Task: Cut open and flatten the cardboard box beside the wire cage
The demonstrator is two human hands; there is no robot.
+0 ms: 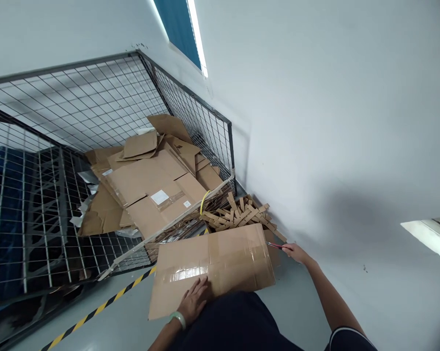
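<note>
One grip [296, 253], the right, clasps a red tool [277, 245] (left hand [193, 300] spread on carton [220, 258]).

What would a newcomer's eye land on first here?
Probably the taped carton at lower center, with the left hand laid flat on it and the right hand holding a red-handled tool at the carton's right end. Next, the wire cage at left, heaped with flattened cardboard, and the cardboard strips piled beyond the carton.
</note>
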